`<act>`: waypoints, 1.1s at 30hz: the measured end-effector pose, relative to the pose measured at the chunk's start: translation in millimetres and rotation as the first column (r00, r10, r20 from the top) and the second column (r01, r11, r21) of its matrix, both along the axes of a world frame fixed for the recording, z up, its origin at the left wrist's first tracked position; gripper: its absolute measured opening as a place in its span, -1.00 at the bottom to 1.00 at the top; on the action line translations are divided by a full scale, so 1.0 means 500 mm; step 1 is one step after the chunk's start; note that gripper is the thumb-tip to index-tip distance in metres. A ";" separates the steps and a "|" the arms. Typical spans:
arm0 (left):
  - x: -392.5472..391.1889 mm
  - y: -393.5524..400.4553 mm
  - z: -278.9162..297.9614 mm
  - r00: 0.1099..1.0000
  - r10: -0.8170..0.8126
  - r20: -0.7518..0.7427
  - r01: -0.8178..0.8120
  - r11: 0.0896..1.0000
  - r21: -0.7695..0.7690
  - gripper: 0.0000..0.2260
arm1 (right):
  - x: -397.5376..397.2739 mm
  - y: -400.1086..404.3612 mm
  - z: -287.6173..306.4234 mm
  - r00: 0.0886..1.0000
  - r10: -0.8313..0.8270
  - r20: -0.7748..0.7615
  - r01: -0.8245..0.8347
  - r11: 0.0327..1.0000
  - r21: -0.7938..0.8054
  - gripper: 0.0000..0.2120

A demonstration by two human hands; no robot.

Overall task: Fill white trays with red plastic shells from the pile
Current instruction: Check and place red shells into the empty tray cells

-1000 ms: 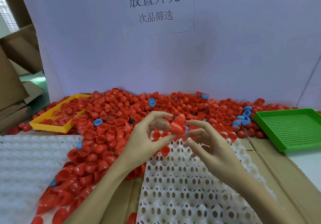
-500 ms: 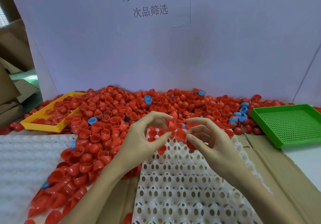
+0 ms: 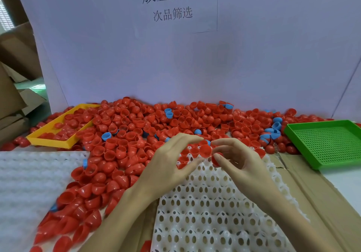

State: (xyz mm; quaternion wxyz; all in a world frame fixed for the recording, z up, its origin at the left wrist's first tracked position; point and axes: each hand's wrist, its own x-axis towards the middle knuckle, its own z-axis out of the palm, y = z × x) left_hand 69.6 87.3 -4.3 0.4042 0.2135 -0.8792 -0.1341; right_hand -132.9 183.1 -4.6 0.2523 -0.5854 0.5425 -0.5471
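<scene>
Right hand (image 3: 237,161) pinched a red shell (image 3: 216,159) just above the white tray (image 3: 205,203), far row; left hand (image 3: 172,165) hovered alongside, fingers curved, seemingly touching a shell (image 3: 205,151) between them.

Both forearms reach in from the near edge, hands meeting fingertip to fingertip. The left hand (image 3: 168,165) arches with curved fingers and thumb; the right hand (image 3: 237,161) curls, thumb pressing inward.

The left hand (image 3: 168,165) and right hand (image 3: 236,161) have lowered the round red plastic shell (image 3: 205,151) from mid-air to the perforated white plastic tray (image 3: 205,212).
</scene>
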 end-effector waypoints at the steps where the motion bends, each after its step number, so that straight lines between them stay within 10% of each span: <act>1: -0.008 0.008 0.000 0.999 -0.027 -0.026 0.027 0.999 0.021 -0.70 | 0.000 0.000 -0.001 1.000 0.007 0.002 -0.007 1.000 -0.001 -0.77; 9: -0.017 0.013 -0.001 0.988 0.037 -0.149 0.011 0.950 0.311 -0.97 | 0.006 -0.001 -0.002 0.989 0.129 0.066 -0.129 0.992 -0.014 -0.70; 20: -0.017 0.020 0.008 0.990 -0.085 -0.109 0.135 0.769 0.625 -0.67 | 0.008 -0.001 -0.012 0.985 0.014 -0.174 -0.024 0.998 -0.055 -0.89; 26: -0.013 0.010 0.004 0.974 -0.145 -0.177 0.225 0.732 0.643 -0.82 | 0.010 0.001 -0.012 0.953 -0.027 -0.301 -0.004 0.995 -0.102 -0.74; 33: -0.012 0.001 -0.021 0.998 0.012 0.062 -0.031 0.949 0.315 -0.81 | 0.009 0.000 -0.015 0.963 -0.055 -0.266 0.032 0.995 -0.089 -0.73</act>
